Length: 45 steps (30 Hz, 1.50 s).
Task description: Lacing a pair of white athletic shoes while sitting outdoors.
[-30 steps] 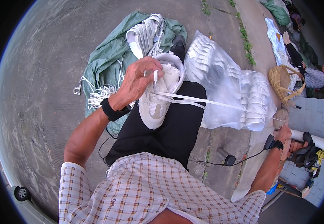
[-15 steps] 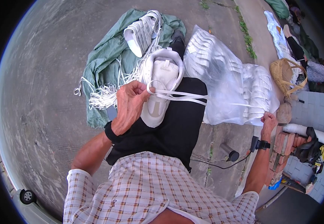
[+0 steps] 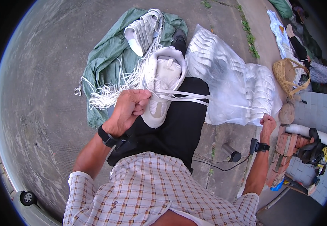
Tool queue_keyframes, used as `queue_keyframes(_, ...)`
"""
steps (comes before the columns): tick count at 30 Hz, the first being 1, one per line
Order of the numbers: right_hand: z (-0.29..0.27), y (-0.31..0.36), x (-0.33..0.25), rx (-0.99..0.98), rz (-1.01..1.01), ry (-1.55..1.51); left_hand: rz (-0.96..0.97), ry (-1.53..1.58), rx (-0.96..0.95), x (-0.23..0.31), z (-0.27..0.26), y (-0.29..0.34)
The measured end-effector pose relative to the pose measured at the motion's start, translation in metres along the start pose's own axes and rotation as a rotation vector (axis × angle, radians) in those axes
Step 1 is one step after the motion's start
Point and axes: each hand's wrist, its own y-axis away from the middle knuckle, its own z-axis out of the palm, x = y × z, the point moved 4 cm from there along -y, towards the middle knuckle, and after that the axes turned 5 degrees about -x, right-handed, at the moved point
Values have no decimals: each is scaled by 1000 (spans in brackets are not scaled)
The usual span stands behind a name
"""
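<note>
A white shoe [image 3: 156, 118], toe toward me, rests on my black-trousered leg. White shoelace [image 3: 188, 99] comes through it near the tongue and stretches right in several strands. At the shoe's left edge my left hand [image 3: 128, 107] is closed, thumb and forefinger pinching the lace beside the eyelets. Far to the right, my right hand [image 3: 268, 123] is closed on the lace's other end, which crosses in front of the plastic bag. The exact grip of the right fingertips is too small to see.
Left of the shoe, a green cloth sack [image 3: 103, 67] carries a heap of white laces [image 3: 105, 97] and stacked white shoe parts [image 3: 142, 34]. A clear bag [image 3: 223, 86] of white shoe parts lies right. Beyond are a wicker basket [image 3: 284, 75], bricks [image 3: 282, 150] and a dark cylinder [image 3: 232, 153] with a cable.
My left hand has shifted slightly down and turned, its fingers now lower at the shoe's edge. The lace loop above them has loosened. My right hand moved slightly left.
</note>
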Motion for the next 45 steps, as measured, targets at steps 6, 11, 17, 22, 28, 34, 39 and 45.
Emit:
queue_keyframes(6, 2, 4, 3, 14, 32, -5, -110, 884, -366, -30, 4, -3)
queue_keyframes(11, -24, -5, 13, 153, 99, -47, 126, 614, -270, -28, -5, -17)
queue_keyframes(17, -97, -35, 48, 331, 104, -121, 177, 358, 3, -27, 3, -18)
queue_keyframes(22, -119, -57, 123, 323, 182, -77, 224, 223, 183, -23, 16, -9)
queue_keyframes(28, -285, -124, 47, 668, -907, 1118, 252, 351, 81, -43, -4, -24)
queue_keyframes(34, 68, 40, -93, 7, -512, 345, 648, -258, 378, 6, 3, 2)
queue_keyframes(39, 202, 187, -248, -655, -962, 116, 1095, -1192, 183, 50, 35, 6)
queue_keyframes(45, 279, 236, -271, -670, -1116, 246, 1142, -1370, 73, 58, 34, -5)
